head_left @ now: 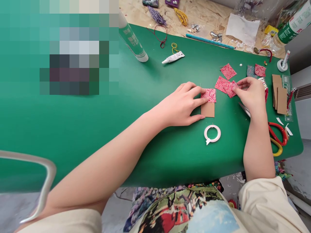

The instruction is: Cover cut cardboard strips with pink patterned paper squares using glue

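My left hand [186, 103] lies with fingers spread over a red patterned fabric piece [211, 94] and the brown cardboard rectangle [208, 110] just below it. Its fingertips rest on both. To the right, my right hand [251, 94] pinches a small red patterned square [231, 89] between thumb and forefinger. That square overlaps another red patch [221, 83], and a further red square [228, 71] lies just above. A roll of white tape [212, 133] sits below the cardboard. Scissor blades [244, 109] show partly under my right wrist.
Red and yellow scissor handles [278, 134], cardboard strips [282, 100] and a clear ruler [288, 113] lie at the right. A glue tube [173, 57], a white-green bottle [136, 45] and a blue pencil [210, 41] are farther back.
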Available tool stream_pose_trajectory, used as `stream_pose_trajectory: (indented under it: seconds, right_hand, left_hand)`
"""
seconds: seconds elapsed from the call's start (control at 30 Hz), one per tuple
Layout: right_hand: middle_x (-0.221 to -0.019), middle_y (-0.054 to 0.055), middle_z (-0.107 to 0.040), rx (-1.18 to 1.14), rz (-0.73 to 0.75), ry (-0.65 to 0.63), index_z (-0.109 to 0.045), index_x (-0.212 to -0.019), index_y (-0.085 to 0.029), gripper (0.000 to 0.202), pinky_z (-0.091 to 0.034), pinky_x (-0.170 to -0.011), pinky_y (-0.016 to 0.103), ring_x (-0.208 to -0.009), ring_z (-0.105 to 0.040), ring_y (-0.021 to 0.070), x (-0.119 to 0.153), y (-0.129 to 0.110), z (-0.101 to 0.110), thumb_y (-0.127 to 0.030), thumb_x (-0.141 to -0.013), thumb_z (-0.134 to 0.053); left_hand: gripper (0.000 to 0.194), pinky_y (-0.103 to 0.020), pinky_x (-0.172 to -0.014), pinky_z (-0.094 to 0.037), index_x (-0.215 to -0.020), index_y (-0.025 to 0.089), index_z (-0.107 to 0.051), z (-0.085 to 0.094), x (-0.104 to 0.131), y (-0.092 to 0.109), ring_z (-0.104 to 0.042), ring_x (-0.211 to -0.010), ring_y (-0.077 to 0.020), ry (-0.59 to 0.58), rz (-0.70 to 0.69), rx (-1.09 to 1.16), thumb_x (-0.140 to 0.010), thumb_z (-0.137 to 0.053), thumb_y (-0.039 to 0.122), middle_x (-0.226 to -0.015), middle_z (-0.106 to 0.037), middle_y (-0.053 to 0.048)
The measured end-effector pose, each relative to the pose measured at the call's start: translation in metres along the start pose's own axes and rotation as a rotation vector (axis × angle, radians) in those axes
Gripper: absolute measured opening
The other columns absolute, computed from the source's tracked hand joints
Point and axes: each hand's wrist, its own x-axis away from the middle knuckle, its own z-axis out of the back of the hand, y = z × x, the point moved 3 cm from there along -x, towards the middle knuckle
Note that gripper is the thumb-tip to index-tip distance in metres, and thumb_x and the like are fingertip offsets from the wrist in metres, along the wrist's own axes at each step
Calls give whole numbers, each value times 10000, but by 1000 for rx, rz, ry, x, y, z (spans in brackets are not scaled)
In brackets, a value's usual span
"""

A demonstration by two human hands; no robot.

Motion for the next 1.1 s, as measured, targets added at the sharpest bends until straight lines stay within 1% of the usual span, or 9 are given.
stream_pose_trajectory:
  seconds: [0.13, 0.27, 0.4, 0.5, 0.6, 0.77, 0.87, 1.0, 1.1]
  right_hand:
    - [-787, 50, -711, -24, -18, 10, -682, -814, -209, 101, -563, -875, 477, -827, -714, 271, 0, -1, 1, -157, -731, -707]
    - [-746, 37, -710, -93, 19, 52, -688, -767, -221, 86, -581, -835, 466, -765, -706, 246, 1, -3, 4, -143, -737, -672]
    - [-710, 16, -694, -377, 53, 61, -661, -717, -238, 84, -602, -714, 397, -716, -684, 212, 5, -7, 12, -161, -702, -691]
    - [-679, -12, -646, -613, -11, -93, -644, -716, -237, 130, -607, -649, 361, -676, -658, 179, 10, -10, 13, -190, -667, -755]
    - [-677, -32, -617, -739, -43, -288, -645, -717, -227, 226, -601, -629, 335, -654, -639, 151, 17, -15, 13, -242, -622, -849]
    - [-672, -22, -633, -736, 16, -521, -680, -659, -196, 351, -467, -511, 242, -606, -575, 101, 29, -27, 15, -335, -528, -975]
    - [-619, -29, -623, -742, 0, -659, -676, -681, -187, 398, -392, -449, 216, -542, -536, 80, 35, -34, 14, -363, -523, -996]
    - [-604, -24, -669, -748, -103, -817, -589, -739, -199, 490, -499, -511, 225, -560, -626, 119, 44, -42, 1, -284, -501, -1009]
    - [-589, -21, -679, -641, -147, -802, -532, -715, -206, 391, -549, -557, 238, -579, -669, 135, 48, -46, -11, -141, -638, -910]
  left_hand:
    - [529, -635, -1093, -431, -1360, 146, -668, 0, 0, 0, -501, -1259, -402, 8, -3, 10, -921, -625, 438, -1426, -587, -208]
    - [534, -635, -1091, -433, -1352, 124, -671, -1, 0, 0, -508, -1253, -404, 13, -8, -3, -921, -622, 435, -1413, -591, -221]
    - [542, -641, -1100, -424, -1351, 119, -670, -1, 0, 1, -505, -1260, -407, 12, -7, 4, -922, -617, 446, -1419, -586, -224]
    - [550, -652, -1106, -410, -1352, 129, -670, 1, 0, 1, -505, -1258, -410, 5, 0, 10, -920, -615, 466, -1426, -584, -218]
    - [567, -656, -1105, -403, -1375, 125, -653, 4, 0, 2, -499, -1269, -420, -24, 5, -3, -923, -606, 464, -1425, -586, -216]
    - [575, -645, -1103, -395, -1397, 126, -616, 8, -1, 5, -508, -1255, -415, -38, 11, 0, -904, -613, 423, -1396, -607, -214]
    - [543, -622, -1095, -401, -1399, 112, -581, 10, -1, 6, -519, -1241, -401, -30, 32, 13, -892, -561, 307, -1350, -638, -205]
    - [573, -594, -1086, -411, -1386, 80, -544, 14, -1, 8, -530, -1227, -388, -52, 61, 6, -821, -476, 147, -1233, -681, -189]
    - [569, -583, -1084, -413, -1353, 97, -552, 15, -1, 7, -535, -1224, -383, -66, 72, 7, -790, -468, 113, -1207, -686, -178]
